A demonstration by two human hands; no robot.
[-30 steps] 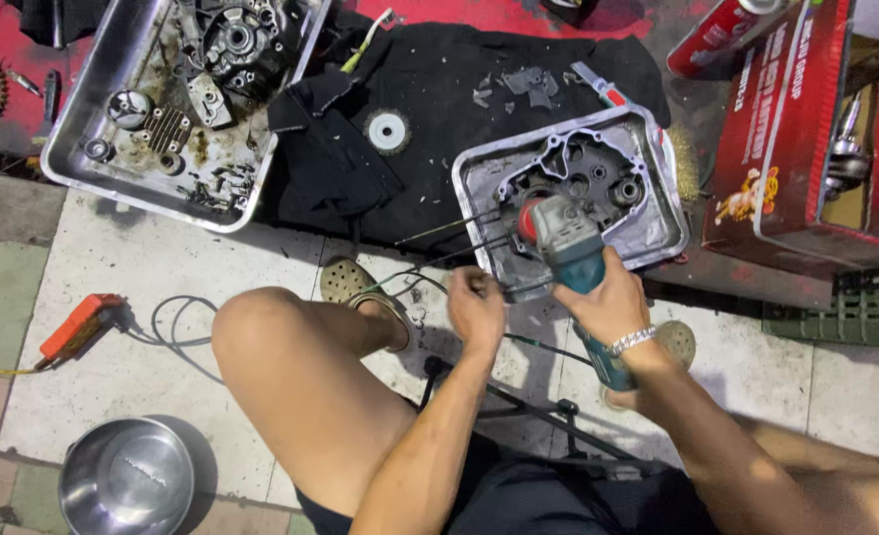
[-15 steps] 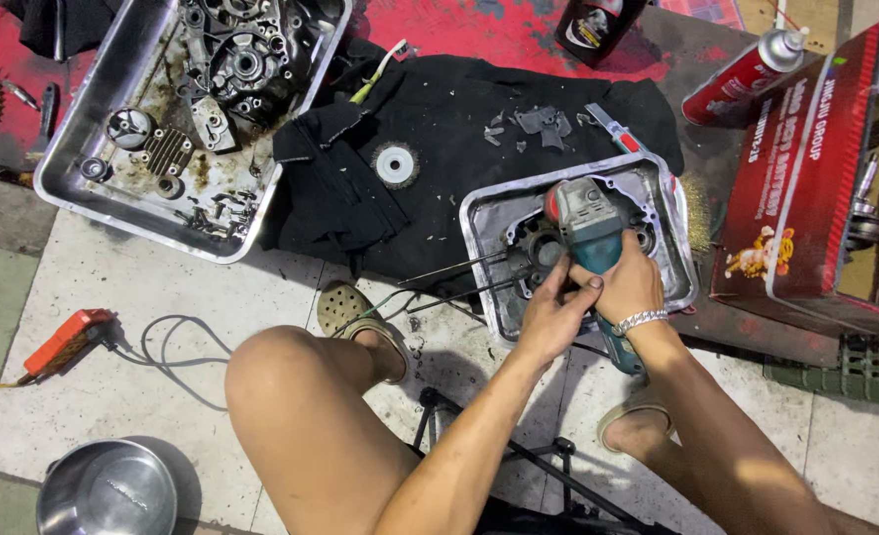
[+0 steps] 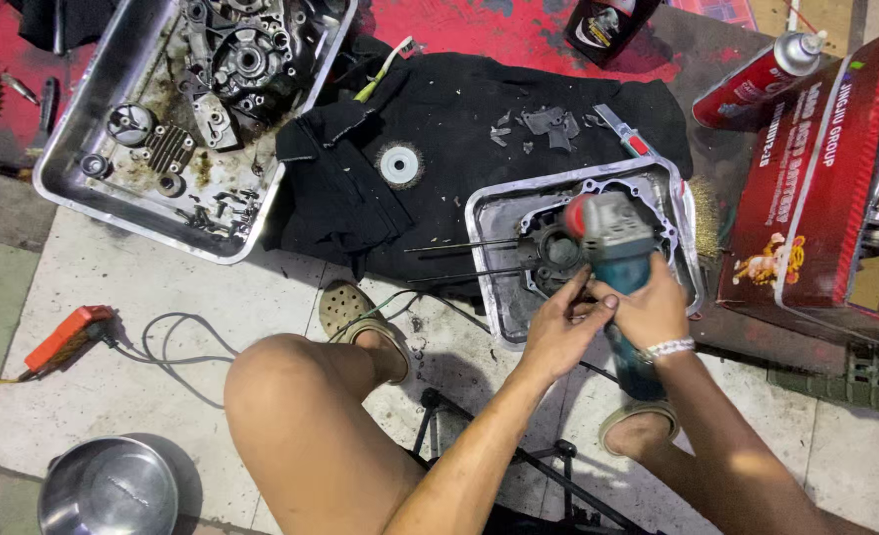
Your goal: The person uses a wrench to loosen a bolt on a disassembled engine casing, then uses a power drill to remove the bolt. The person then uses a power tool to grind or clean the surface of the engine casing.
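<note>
Both hands wrapped around teal angle grinder (image 3: 613,248), right hand (image 3: 653,312) gripping body, left hand (image 3: 558,332) beside it, above engine casing (image 3: 558,248) in small metal tray (image 3: 489,258) on floor.

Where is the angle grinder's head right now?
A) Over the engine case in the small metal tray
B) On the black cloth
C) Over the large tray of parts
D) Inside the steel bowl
A: both hands hold the angle grinder over the engine case inside the small metal tray.
</note>
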